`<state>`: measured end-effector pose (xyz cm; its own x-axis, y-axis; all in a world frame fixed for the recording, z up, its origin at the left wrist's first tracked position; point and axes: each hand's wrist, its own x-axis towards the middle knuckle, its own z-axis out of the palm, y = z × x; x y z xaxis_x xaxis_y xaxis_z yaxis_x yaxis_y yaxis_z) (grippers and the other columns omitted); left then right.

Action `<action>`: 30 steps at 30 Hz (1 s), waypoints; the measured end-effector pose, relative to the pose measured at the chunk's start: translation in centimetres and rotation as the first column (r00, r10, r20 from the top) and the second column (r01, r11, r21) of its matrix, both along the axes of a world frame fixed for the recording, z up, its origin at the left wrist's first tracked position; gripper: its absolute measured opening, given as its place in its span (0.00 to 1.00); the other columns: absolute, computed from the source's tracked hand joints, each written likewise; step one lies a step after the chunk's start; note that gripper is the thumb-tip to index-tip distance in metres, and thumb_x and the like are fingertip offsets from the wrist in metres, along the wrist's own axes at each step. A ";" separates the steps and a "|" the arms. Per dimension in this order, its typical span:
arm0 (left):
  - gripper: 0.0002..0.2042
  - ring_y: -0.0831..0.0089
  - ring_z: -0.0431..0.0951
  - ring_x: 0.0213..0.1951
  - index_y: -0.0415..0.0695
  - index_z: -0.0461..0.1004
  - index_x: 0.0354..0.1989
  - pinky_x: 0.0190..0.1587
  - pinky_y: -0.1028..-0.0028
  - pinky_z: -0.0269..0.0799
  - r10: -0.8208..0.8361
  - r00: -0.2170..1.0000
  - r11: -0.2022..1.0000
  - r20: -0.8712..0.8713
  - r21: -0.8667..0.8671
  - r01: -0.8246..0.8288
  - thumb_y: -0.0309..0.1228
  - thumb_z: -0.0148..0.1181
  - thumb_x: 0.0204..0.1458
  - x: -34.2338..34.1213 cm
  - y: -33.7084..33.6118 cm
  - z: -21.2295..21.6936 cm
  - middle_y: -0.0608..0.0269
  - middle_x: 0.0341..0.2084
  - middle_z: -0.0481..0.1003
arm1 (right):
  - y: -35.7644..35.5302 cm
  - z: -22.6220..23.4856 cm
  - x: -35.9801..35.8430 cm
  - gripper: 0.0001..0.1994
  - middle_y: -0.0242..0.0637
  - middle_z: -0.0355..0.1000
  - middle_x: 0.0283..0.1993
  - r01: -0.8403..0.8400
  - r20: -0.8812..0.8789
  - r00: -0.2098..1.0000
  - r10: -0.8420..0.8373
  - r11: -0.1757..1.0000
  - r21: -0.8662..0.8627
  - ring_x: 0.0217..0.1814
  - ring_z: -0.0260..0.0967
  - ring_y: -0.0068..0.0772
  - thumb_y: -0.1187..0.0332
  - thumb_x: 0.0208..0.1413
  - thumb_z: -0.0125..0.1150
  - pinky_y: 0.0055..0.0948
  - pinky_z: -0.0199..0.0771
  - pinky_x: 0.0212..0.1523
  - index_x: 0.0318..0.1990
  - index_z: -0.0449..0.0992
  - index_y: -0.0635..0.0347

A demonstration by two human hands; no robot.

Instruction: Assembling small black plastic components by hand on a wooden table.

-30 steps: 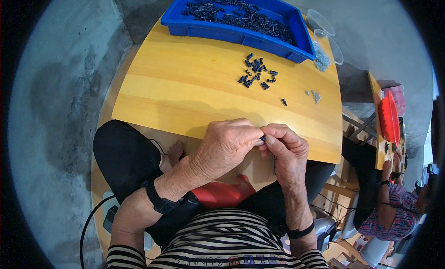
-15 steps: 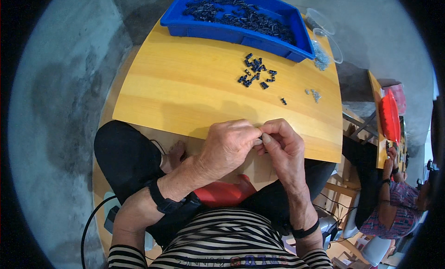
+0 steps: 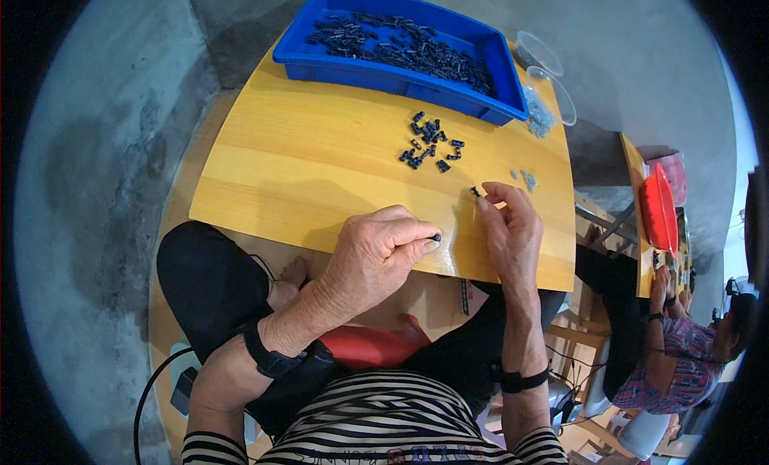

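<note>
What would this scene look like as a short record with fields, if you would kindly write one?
Left hand: pinches a small black piece above the table's near edge
Right hand: thumb and forefinger at another black piece; firm grip cannot be told
Table: yellow, wood-like top
Loose pile: black pieces, in front of the tray
Tray: blue, holding many black pieces
Pale bits: small cluster beyond the right hand
Nearby: a co-worker at right, by a red basket
</note>
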<state>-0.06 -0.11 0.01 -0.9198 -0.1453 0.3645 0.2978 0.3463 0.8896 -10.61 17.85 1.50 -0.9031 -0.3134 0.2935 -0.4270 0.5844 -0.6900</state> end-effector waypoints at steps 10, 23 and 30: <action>0.04 0.74 0.75 0.26 0.37 0.79 0.34 0.30 0.76 0.70 -0.014 1.000 0.992 0.002 0.126 0.014 0.23 0.64 0.50 -0.1 -0.2 0.1 0.60 0.23 0.76 | -0.7 -1.1 -2.5 0.03 0.39 0.73 0.30 -0.061 -0.258 0.956 0.137 0.957 0.284 0.31 0.72 0.39 0.74 0.54 0.59 0.34 0.72 0.32 0.34 0.74 0.64; 0.06 0.81 0.76 0.26 0.36 0.80 0.36 0.29 0.80 0.73 -0.165 0.956 0.928 0.243 0.366 0.067 0.25 0.63 0.52 0.4 -0.3 0.8 0.64 0.24 0.77 | -2.4 -0.4 4.9 0.08 0.30 0.74 0.33 0.130 0.465 0.710 0.529 0.551 -0.824 0.21 0.57 0.14 0.71 0.59 0.59 0.15 0.55 0.21 0.44 0.77 0.63; 0.06 0.81 0.76 0.26 0.36 0.80 0.37 0.29 0.80 0.73 -0.183 0.956 0.903 0.229 0.424 0.071 0.24 0.63 0.53 0.6 -0.4 1.1 0.64 0.23 0.77 | -2.9 -1.0 5.4 0.08 0.29 0.72 0.32 0.143 0.460 0.699 0.547 0.524 -0.840 0.23 0.59 0.15 0.71 0.58 0.61 0.16 0.56 0.21 0.42 0.78 0.64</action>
